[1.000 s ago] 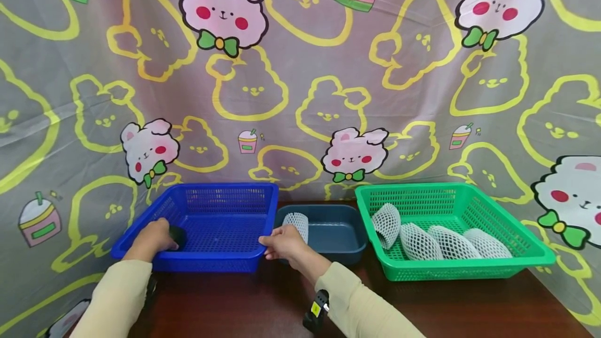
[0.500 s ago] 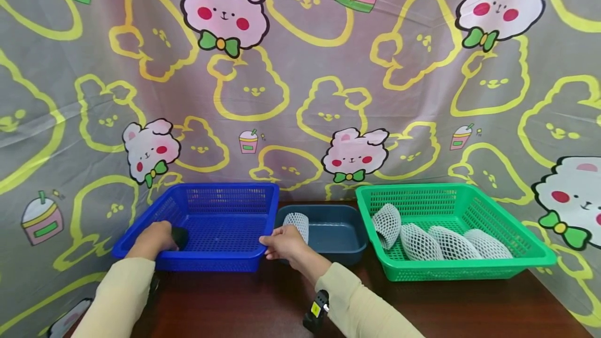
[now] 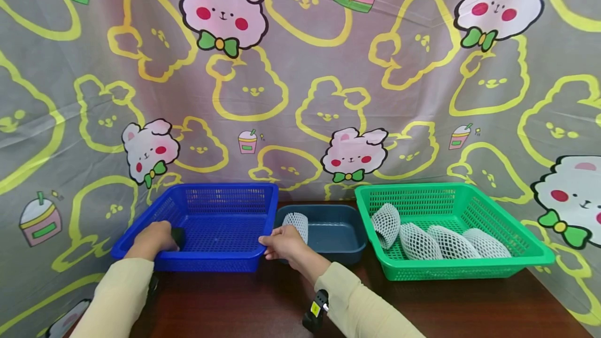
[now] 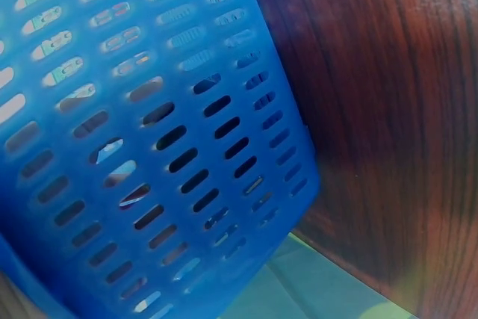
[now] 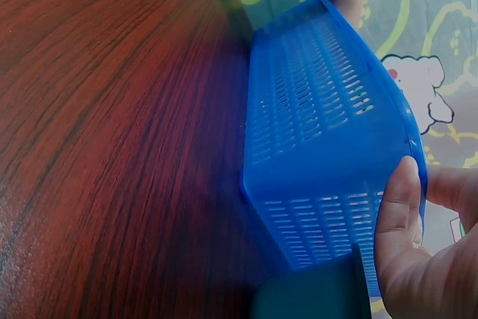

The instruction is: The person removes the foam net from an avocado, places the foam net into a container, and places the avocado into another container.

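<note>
Left hand (image 3: 152, 237) was down inside the blue basket (image 3: 211, 263), near its front-left corner and up against a dark object (image 3: 179, 236); fingers mostly hidden, so couldn't tell how far they were closed or if they had full hold of it. Right hand (image 3: 286, 244) pinched the basket's rim at the front-right corner, thumb (image 5: 398, 211) outside, finger inside, no more gap than the rim itself.

Step in hand, best judgement: left hand handling the object while the right steadied the basket. Next move likely called for a sure hold or a clean letting-go, rim kept from tipping.

Left forearm (image 3: 117, 296) reached from lower left over the front rim, back of the hand up. Right forearm (image 3: 368, 301) slanted in from lower right, fingers pointing left across the grey tray's (image 3: 335, 256) front-left corner.

Basket stood toward the table's (image 3: 220, 304) back-left corner. Tray sat by the back edge, white net sleeve (image 3: 298, 223) at its left end. Green basket (image 3: 460, 271), nearer the right edge, held four white net-covered pieces (image 3: 420, 242).
</note>
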Available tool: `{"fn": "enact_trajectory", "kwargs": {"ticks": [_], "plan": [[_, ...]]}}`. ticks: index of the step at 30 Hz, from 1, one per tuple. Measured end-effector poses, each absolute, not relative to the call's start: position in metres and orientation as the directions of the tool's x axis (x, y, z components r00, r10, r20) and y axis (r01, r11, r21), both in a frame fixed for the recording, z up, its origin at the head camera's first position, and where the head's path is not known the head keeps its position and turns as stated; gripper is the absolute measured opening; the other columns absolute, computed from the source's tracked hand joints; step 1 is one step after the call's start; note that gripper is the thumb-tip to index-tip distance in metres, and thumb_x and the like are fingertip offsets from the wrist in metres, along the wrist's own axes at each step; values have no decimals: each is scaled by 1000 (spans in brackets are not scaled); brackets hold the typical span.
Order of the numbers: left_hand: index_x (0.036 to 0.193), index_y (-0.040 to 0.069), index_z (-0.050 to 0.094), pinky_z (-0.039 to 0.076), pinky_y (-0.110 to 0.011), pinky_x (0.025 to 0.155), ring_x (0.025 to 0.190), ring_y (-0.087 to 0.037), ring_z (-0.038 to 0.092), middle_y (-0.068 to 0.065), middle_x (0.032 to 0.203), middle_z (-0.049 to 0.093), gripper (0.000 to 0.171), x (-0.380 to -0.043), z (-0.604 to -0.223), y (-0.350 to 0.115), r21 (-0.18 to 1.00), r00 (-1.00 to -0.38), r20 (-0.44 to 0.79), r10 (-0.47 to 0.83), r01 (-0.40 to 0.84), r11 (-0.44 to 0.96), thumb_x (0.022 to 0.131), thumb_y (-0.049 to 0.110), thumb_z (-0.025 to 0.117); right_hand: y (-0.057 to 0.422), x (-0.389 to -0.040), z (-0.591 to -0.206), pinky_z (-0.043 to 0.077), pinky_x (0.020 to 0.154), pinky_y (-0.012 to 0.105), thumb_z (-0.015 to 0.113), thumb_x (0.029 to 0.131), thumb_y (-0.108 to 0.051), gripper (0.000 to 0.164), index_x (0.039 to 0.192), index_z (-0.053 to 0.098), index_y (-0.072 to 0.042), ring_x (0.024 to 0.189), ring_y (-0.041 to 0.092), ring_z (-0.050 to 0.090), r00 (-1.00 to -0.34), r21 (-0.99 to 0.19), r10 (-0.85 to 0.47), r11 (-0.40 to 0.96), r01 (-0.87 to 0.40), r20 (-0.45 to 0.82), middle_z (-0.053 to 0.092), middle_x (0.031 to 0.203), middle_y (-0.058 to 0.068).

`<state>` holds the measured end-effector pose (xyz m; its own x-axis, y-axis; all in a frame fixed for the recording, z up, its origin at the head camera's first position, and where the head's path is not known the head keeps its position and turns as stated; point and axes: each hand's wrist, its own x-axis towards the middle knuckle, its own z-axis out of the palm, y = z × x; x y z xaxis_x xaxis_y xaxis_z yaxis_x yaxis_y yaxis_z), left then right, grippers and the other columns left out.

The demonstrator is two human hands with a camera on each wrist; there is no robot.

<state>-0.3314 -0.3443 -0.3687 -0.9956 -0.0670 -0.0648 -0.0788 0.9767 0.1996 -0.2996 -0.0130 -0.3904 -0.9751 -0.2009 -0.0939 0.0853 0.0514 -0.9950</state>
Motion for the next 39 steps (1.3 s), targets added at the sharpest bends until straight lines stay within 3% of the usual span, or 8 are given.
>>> {"fn": "enact_trajectory", "kwargs": {"ticks": [7, 19, 27, 39], "plan": [[100, -16, 57, 48, -59, 73, 89, -49, 57, -33, 95, 58, 56, -334, -370, -345, 189, -997, -52, -57, -66, 980, 72, 23, 85, -12, -299, -389, 53, 51, 24, 70, 89, -7, 19, 75, 58, -4, 49, 10, 54, -975, -993, -196, 66, 93, -104, 58, 62, 6], [105, -18, 56, 47, -61, 75, 95, -53, 55, -37, 101, 56, 61, -336, -369, -345, 169, -999, -27, -46, -50, 984, 73, 26, 84, -12, -299, -389, 54, 52, 25, 70, 88, -6, 19, 74, 58, -3, 49, 11, 55, -974, -996, -207, 40, 81, -88, 58, 61, 6], [105, -20, 54, 47, -60, 77, 95, -52, 55, -38, 102, 56, 63, -334, -369, -344, 167, -998, -35, -57, -62, 984, 80, 32, 80, -9, -297, -388, 56, 56, 30, 71, 89, -9, 14, 86, 62, 1, 53, 13, 58, -973, -995, -211, 58, 84, -94, 63, 67, 8], [110, -22, 51, 44, -63, 81, 103, -56, 50, -43, 110, 51, 67, -332, -365, -343, 160, -998, -6, -59, -59, 985, 82, 33, 77, 2, -293, -381, 58, 61, 35, 72, 89, -12, 33, 106, 53, 7, 67, 23, 66, -978, -991, -198, 125, 43, -68, 66, 80, 14]]}}
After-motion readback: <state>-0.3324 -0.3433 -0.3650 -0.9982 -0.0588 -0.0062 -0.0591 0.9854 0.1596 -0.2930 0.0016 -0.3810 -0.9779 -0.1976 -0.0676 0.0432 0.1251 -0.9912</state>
